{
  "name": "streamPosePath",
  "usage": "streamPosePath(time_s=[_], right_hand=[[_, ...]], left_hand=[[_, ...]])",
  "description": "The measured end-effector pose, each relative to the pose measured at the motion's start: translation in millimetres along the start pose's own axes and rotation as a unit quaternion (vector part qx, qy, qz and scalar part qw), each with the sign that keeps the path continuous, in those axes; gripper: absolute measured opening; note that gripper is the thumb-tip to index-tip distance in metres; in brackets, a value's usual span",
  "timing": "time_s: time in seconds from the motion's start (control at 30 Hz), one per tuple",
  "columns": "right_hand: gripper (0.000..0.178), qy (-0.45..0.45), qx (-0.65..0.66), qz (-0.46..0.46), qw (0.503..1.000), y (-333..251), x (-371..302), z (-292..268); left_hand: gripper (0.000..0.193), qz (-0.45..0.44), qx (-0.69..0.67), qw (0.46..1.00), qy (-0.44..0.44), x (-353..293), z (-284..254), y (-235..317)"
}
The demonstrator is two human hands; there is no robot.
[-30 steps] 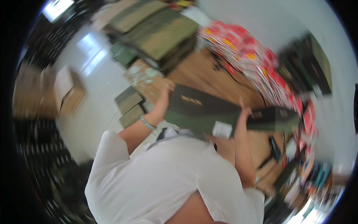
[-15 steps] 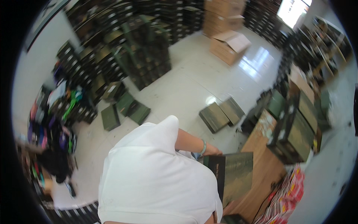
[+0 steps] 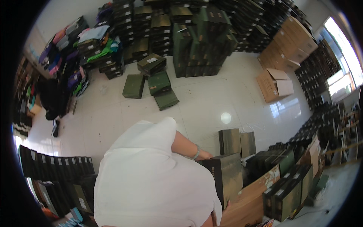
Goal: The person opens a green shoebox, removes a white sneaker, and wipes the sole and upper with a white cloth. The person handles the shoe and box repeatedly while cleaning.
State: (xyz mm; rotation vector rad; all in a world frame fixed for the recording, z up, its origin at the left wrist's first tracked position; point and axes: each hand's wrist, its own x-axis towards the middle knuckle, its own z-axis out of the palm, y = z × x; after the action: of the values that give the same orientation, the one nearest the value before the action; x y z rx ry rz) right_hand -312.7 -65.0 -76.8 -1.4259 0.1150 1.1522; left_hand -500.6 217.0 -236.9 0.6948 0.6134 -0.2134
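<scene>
My left hand [image 3: 204, 155], with a pale bracelet at its wrist, grips the far end of a dark green and black box [image 3: 231, 174]. Its fingers are partly hidden by the box edge. At the box's near end, only the fingertips of my right hand [image 3: 228, 204] show, pressed against its side. The white sleeve and shirt hide most of my right arm. The box is beside the wooden tabletop [image 3: 247, 202], partly in front of it; whether it rests on the wood I cannot tell.
Two similar boxes [image 3: 230, 140] stand on the floor beyond. More boxes [image 3: 289, 191] stand at the tabletop's right. Several loose green boxes [image 3: 133, 86] lie on the floor at left. Tall box stacks [image 3: 202, 45] line the back, with cardboard cartons [image 3: 275, 85] at right.
My view has turned, so the room has shifted and the red-and-white packs have mostly left it. The box stays between my hands and appears tilted differently.
</scene>
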Motion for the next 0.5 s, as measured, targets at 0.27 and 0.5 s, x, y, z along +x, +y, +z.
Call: streamPosePath(time_s=[0.27,0.5], right_hand=[[0.062,-0.155,-0.072,0.154,0.973,-12.8,47.1,253.5],[0.063,-0.22,-0.265,0.174,0.922,10.9,102.9,464.5]], left_hand=[[0.068,0.126,-0.094,0.984,0.085,-183.4,-135.4,42.3],[0.092,0.179,-0.257,0.95,-0.013,-311.2,-272.4,51.5]])
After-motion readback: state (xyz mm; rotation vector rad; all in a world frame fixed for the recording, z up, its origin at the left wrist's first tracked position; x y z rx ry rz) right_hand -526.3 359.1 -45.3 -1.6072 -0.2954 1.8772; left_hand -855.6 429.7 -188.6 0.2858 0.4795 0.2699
